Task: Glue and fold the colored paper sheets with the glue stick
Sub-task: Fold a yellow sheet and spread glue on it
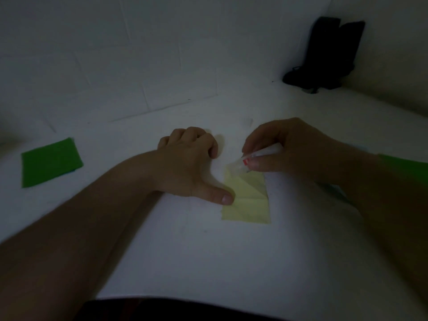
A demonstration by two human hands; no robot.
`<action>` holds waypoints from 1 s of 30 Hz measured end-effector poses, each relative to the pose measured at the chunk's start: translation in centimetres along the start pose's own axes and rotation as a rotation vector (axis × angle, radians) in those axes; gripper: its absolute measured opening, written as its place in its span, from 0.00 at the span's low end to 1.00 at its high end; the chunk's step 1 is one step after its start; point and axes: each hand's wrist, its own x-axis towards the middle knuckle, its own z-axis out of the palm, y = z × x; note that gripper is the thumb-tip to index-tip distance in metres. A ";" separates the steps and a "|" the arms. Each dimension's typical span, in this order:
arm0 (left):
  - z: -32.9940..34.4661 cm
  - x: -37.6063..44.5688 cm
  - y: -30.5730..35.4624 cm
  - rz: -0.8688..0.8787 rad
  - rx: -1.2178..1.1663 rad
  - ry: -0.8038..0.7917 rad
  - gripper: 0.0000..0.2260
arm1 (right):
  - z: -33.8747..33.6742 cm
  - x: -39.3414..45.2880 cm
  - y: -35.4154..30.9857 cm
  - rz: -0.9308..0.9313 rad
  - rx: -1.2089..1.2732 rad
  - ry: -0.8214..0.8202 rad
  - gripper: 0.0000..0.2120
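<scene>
1. The light is dim. A pale yellow creased paper sheet (249,200) lies flat on the white tabletop (208,256), about the middle of it. I will place everything else from this sheet.
2. The sheet is roughly rectangular and longer than wide. Fold lines cross it, one diagonal running from its far left corner toward its right edge, and fainter creases near its lower half. Its far end is partly covered by the right hand.
3. The right hand (287,147) hovers at the sheet's far edge, fingers and thumb curled round a whitish translucent glue stick (259,156) with a bit of red marking near its tip. The stick slants down and to the left, its tip at the sheet's far left corner; I cannot tell if it actually touches the paper.
4. The left hand (187,163) rests on the table just left of the sheet. Its fingers are curled under into a loose fist and hold nothing, while the thumb sticks out and presses on the sheet's left edge.
5. Well to the left of the yellow sheet lies a green square paper sheet (51,162), flat, with a sliver of blue showing beneath its lower right edge.
6. Far beyond the sheet, to the right, a black soft bag-like object (328,54) leans in the corner against the white wall (92,54).
</scene>
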 end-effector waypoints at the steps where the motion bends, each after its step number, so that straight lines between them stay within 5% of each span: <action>1: 0.0 0.0 0.0 -0.002 -0.003 0.001 0.43 | 0.1 0.0 0.0 0.016 -0.001 -0.013 0.08; 8: -0.1 -0.2 0.1 -0.004 -0.024 -0.002 0.42 | 0.5 0.2 -0.1 -0.009 -0.163 -0.023 0.06; 21: -0.1 -0.1 0.2 -0.004 0.004 0.002 0.45 | 0.4 0.1 -0.2 -0.238 -0.483 -0.030 0.17; 25: -0.1 -0.2 0.1 -0.003 -0.001 0.006 0.45 | 0.7 0.5 -0.2 -0.467 -0.643 -0.048 0.12; 30: 0.1 0.0 0.1 0.000 0.003 0.016 0.44 | 0.2 0.2 0.0 -0.478 -0.677 0.005 0.11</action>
